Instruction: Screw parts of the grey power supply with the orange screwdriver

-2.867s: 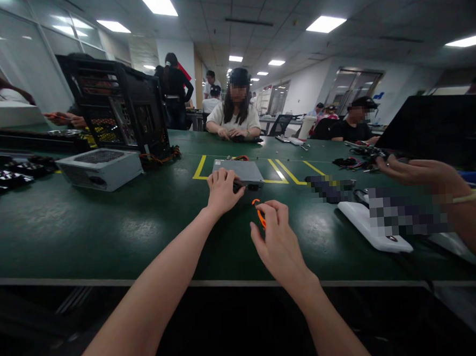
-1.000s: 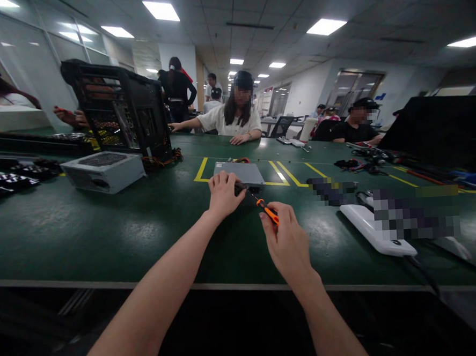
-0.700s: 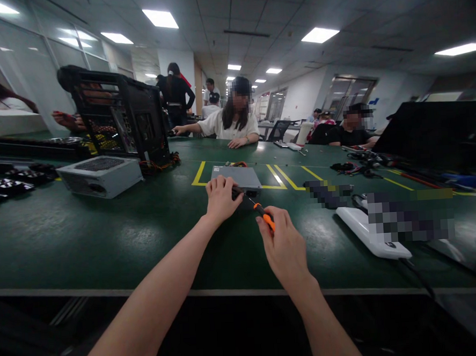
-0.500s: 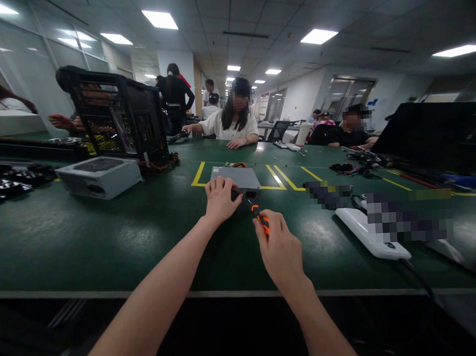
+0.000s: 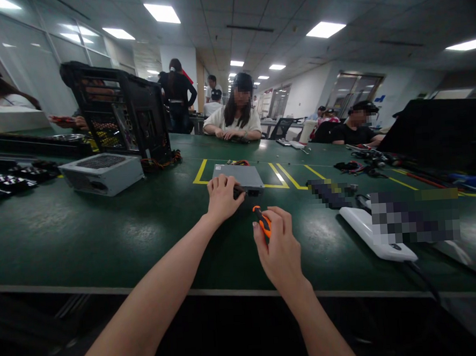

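Note:
A grey metal power supply unit [image 5: 241, 176] lies flat on the green table inside yellow tape marks. My left hand [image 5: 224, 197] grips its near left edge, fingers on top and thumb at the front face. At its far side some coloured wires [image 5: 241, 163] show. My right hand [image 5: 280, 245] is closed around the orange and black handle of a screwdriver [image 5: 263, 221], a little in front of the unit and apart from it. The screwdriver's shaft cannot be made out now.
A second power supply [image 5: 104, 173] and an open black computer case [image 5: 123, 112] stand at left. To the right lie a white power strip [image 5: 374, 237] and cables [image 5: 360, 165]. A person [image 5: 238, 113] sits opposite; the table's near edge [image 5: 245, 292] is close.
My right hand has drawn the screwdriver slightly back from the power supply's front. My left hand keeps its grip. The person opposite has brought both hands together.

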Demonstrator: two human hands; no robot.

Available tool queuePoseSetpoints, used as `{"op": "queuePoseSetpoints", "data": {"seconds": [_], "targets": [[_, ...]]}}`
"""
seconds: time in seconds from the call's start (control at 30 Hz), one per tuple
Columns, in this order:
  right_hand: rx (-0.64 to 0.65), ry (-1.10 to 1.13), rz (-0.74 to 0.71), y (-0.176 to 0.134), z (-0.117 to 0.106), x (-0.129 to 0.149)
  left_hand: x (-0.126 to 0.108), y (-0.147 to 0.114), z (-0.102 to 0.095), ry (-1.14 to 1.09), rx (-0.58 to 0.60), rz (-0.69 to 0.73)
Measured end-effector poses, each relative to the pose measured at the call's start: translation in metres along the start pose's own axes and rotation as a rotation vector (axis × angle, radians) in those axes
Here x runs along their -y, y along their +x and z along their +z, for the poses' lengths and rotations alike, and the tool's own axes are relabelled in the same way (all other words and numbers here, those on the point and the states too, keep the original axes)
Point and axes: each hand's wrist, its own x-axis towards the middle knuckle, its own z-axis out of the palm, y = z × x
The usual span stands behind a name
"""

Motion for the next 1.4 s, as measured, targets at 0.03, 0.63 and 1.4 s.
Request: {"op": "queuePoseSetpoints", "data": {"seconds": [0.03, 0.63, 1.4], "targets": [[-0.006, 0.028, -0.046, -0.0004, 0.0009, 0.0001, -0.0002, -0.0001, -0.0001, 0.004, 0.0, -0.001], [-0.039, 0.021, 0.057, -0.0019, 0.0057, -0.0006, -0.0006, -0.0002, -0.0009, -0.003, 0.0, -0.002], [0.002, 0.072, -0.044, -0.0067, 0.0059, -0.0003, -0.0012, -0.0011, -0.0026, 0.005, 0.014, -0.003]]}}
